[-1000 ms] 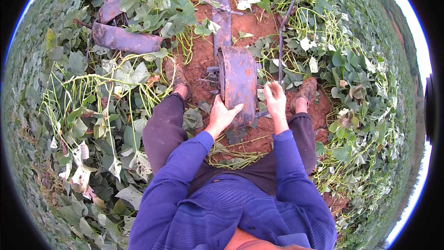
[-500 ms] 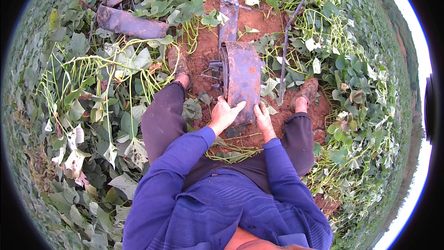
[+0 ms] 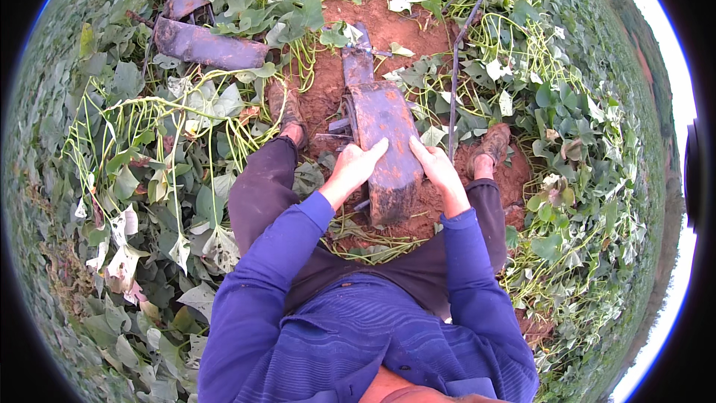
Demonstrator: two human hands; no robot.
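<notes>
A curved, dark bent plate [image 3: 384,112] with rust-brown patches lies lengthwise between my feet, over some short dark bars at its left side. My left hand [image 3: 356,168] grips its left edge, thumb laid on the top face. My right hand [image 3: 436,168] grips the right edge opposite, thumb also on top; the fingers of both are partly hidden beneath or behind it. A narrower dark strip [image 3: 356,63] with some rods across it extends from the far end of the plate.
Two more curved dark pieces [image 3: 205,45] lie among leaves at the upper left. A long thin rod [image 3: 462,37] slants along the right. Leafy vines [image 3: 567,246] surround the red soil patch [image 3: 399,19]. My shoes [image 3: 287,104] stand either side of the plate.
The plate has shifted downward toward me and tilted, its near end further left. My right hand has gone from loose beside it to gripping it; both thumbs are now higher on its face.
</notes>
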